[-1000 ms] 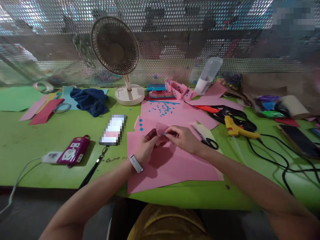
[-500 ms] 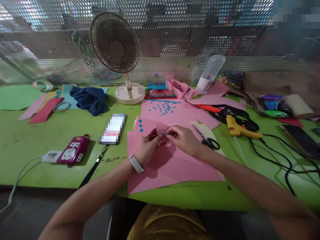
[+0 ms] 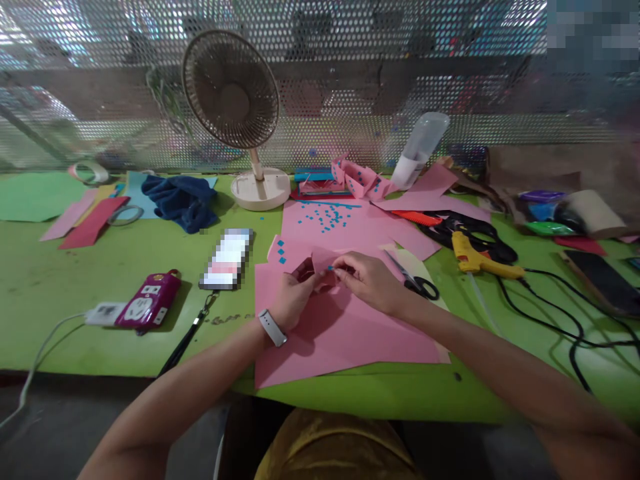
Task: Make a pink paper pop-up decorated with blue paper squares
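My left hand [image 3: 293,298] and my right hand [image 3: 369,280] meet over a large pink paper sheet [image 3: 345,337] on the green table. Both pinch a small folded pink paper piece [image 3: 324,261] that has a tiny blue square on it. The fingers of both hands are closed round it. A white band sits on my left wrist. Just behind lies another pink sheet [image 3: 330,223] strewn with several small blue paper squares. Black-handled scissors [image 3: 417,283] lie right beside my right hand.
A yellow glue gun [image 3: 480,260] with black cables lies to the right. A desk fan [image 3: 235,107] stands at the back, a blue cloth [image 3: 180,200] to its left. A phone [image 3: 227,260], a magenta power bank [image 3: 147,303], tape rolls and coloured sheets lie at left.
Both hands stay on the folded pink piece, with only slight finger shifts. The view has moved a little.
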